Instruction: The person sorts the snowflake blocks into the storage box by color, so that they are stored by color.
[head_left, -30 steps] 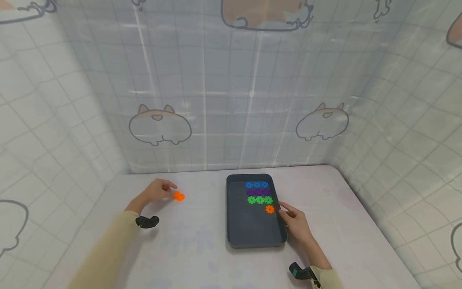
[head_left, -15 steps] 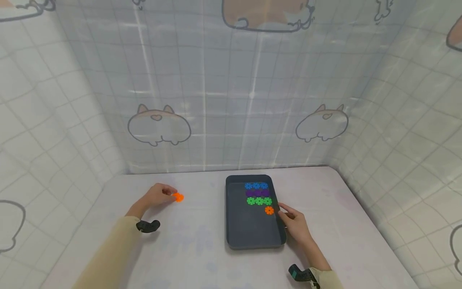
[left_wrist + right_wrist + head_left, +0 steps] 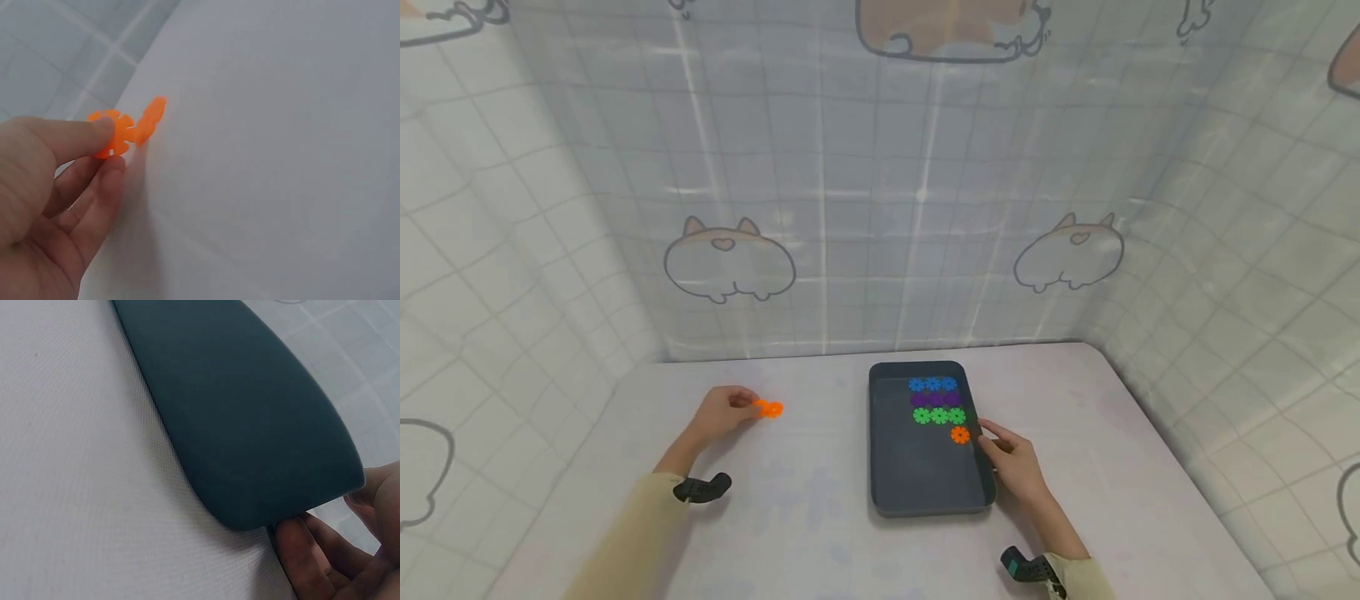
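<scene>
My left hand [image 3: 724, 410] pinches an orange interlocking snowflake disc [image 3: 117, 139] between thumb and fingertips. A second orange disc [image 3: 151, 119] stands at an angle against its edge, close over the white tabletop. The right hand [image 3: 1015, 467] holds the right side wall of a dark grey tray [image 3: 925, 487]; in the right wrist view, fingers [image 3: 303, 556] curl low at the wall's outside and the thumb is near the rim. Inside the tray lie rows of blue discs [image 3: 932, 384], purple discs [image 3: 936, 400] and green discs [image 3: 939, 416], with one orange disc [image 3: 960, 435] below them.
The white table [image 3: 805, 517] carries the tray right of its middle. A hanging curtain [image 3: 880, 208] with a grid and dog drawings encloses the back and both sides. A black strap device [image 3: 702, 488] sits on the left wrist, another [image 3: 1028, 567] on the right.
The left hand has closed its fingertips on an orange disc and drawn slightly towards the near side; both discs now show more plainly side by side. The right hand and tray keep their place.
</scene>
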The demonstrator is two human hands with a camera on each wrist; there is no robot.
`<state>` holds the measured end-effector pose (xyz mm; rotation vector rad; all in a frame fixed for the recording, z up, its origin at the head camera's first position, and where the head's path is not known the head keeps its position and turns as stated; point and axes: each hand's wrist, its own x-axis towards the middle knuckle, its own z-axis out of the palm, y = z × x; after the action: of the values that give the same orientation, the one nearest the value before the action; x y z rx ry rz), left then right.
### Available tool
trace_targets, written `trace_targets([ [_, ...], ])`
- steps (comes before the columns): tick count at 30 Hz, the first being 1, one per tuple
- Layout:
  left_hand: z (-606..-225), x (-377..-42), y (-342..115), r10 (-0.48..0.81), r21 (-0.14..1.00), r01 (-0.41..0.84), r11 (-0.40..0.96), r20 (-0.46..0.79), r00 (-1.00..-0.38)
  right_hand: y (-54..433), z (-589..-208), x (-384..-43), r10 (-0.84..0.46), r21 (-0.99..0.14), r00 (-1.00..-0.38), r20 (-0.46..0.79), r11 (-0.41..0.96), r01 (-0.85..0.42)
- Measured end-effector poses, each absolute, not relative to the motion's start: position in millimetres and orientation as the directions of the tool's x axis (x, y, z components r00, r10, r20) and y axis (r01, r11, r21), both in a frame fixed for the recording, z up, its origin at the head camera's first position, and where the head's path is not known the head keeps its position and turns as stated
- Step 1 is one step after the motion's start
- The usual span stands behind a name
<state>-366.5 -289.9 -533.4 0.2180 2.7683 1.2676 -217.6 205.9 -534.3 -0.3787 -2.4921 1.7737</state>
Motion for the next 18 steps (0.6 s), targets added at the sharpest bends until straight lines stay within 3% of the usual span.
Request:
trace_targets([
  [6,-529,-351,-273,0.112,0.827,0.074,0.558,0.013,-0.994,207,-535,-217,0.224,-0.936,-0.971,-0.078,0.318,0.149],
  [18,-519,-325,-218,0.165,0.936,0.113,0.332,0.060,-0.984,207,-536,-219,0.229,-0.938,-0.969,-0.088,0.308,0.158],
])
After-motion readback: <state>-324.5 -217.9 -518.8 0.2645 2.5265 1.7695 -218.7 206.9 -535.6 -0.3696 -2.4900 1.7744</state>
